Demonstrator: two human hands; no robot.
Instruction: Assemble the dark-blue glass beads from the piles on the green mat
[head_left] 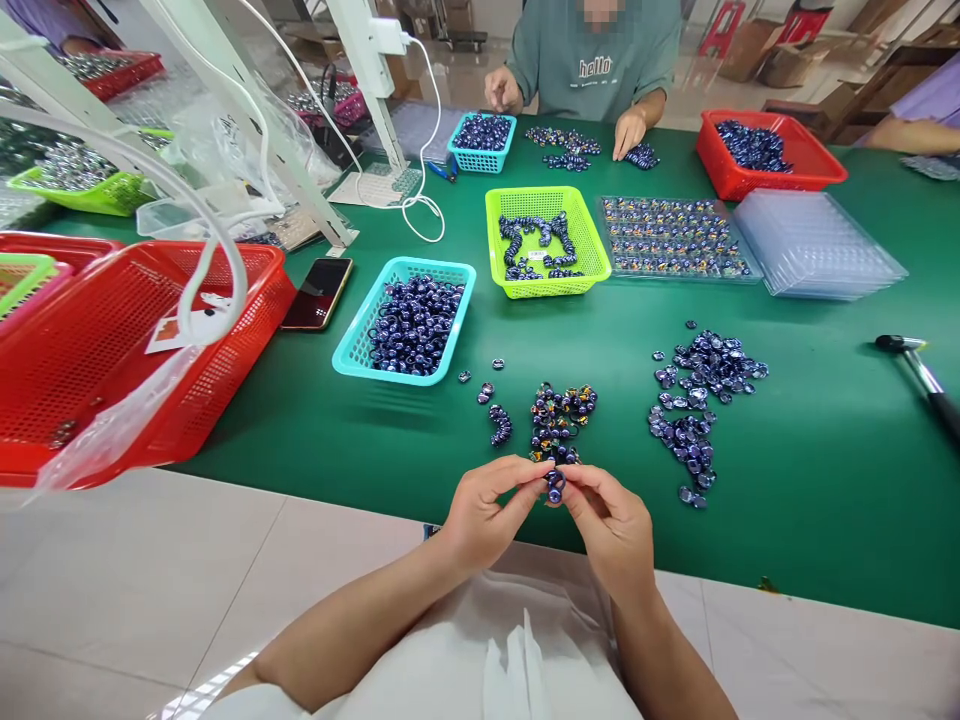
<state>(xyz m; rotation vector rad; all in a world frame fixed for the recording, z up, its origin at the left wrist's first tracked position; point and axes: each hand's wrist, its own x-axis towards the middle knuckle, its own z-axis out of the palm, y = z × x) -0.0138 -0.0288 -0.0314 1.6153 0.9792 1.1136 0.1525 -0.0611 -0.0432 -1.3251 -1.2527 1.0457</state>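
Note:
My left hand (491,505) and my right hand (611,515) meet at the table's near edge. Between their thumbs and fingertips they pinch a small shiny dark-blue ring (555,488). Just beyond the fingers lies a heap of blue ring pieces with orange bits (559,415). To its left sits a short curved row of blue pieces (500,426), with a few single ones nearby. A pile of flat round blue pieces (694,440) spreads out right of my hands. The fine detail of the held ring is too small to make out.
A light-blue basket (345,358) of blue rings and a green basket (600,270) stand beyond my hands. Clear trays (825,250) and a hammer (926,380) are to the right. Red baskets (247,300) and a phone (319,293) lie left. A co-worker (596,80) sits opposite.

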